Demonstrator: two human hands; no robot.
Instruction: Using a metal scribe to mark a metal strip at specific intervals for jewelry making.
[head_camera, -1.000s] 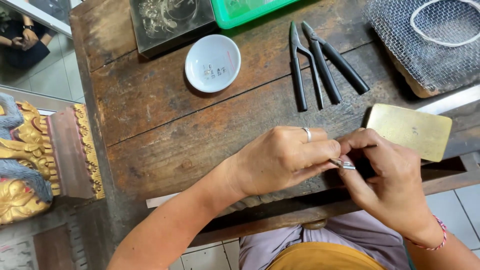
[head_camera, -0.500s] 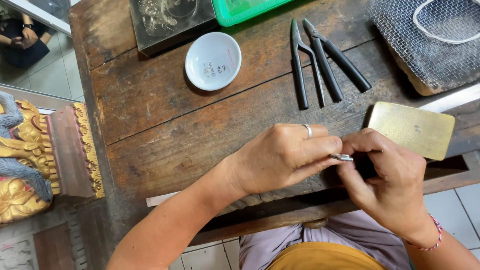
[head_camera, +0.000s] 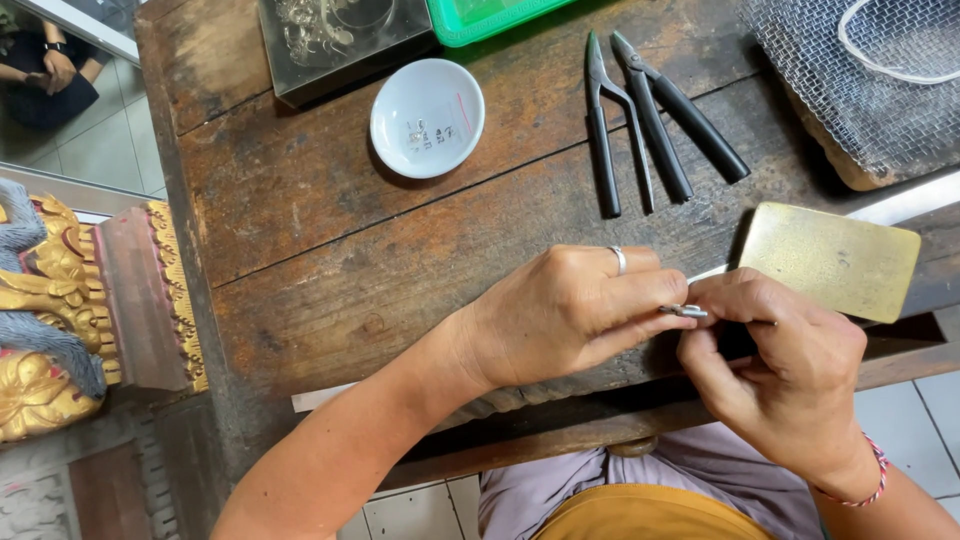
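Gilded carved ornament (head_camera: 45, 310) at far left, beside desk (head_camera: 300, 260). White dish (head_camera: 427, 117) with tiny metal bits on desk top, dark tray (head_camera: 335, 35) behind it. Left hand (head_camera: 570, 310), ring on finger, fingers pinched together on small silver piece (head_camera: 684, 311) at desk front edge. Black-handled pliers (head_camera: 650, 120) lie well above, jaws pointing away. Right hand (head_camera: 775, 365) meets left, fingertips closed on same silver piece. Brass plate (head_camera: 830, 260) just beside right hand. Wire mesh pad (head_camera: 850, 80) at upper right.
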